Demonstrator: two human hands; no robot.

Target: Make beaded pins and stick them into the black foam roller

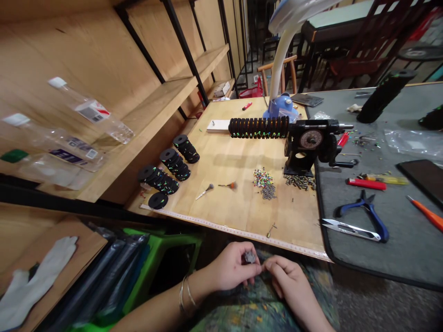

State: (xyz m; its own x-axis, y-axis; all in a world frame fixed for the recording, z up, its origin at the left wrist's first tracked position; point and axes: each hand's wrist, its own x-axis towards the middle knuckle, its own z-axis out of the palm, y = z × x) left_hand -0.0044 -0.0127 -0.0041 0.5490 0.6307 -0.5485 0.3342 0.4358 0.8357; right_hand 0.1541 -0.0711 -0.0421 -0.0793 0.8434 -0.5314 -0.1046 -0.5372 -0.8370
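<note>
My left hand (235,267) is curled round a small grey bundle (249,257) over my lap. Thumb and fingertips of my right hand (285,274) are pinched together just beside it; anything between them is too small to make out. Both hands are below the wooden table's front edge (242,234). On the table lie a pile of coloured beads (262,177), a pile of small grey pieces (268,191) and two small brushes (205,190) (228,185). A black hand-cranked winder (306,143) carries a row of black spools (259,127).
Stacked black spools (168,163) stand at the table's left. A lamp (282,103) stands behind the winder. On the grey mat (332,198) lie blue-handled pliers (375,216), silver snips (351,229) and a red cutter (366,184). Plastic bottles (93,110) lie on the left shelf.
</note>
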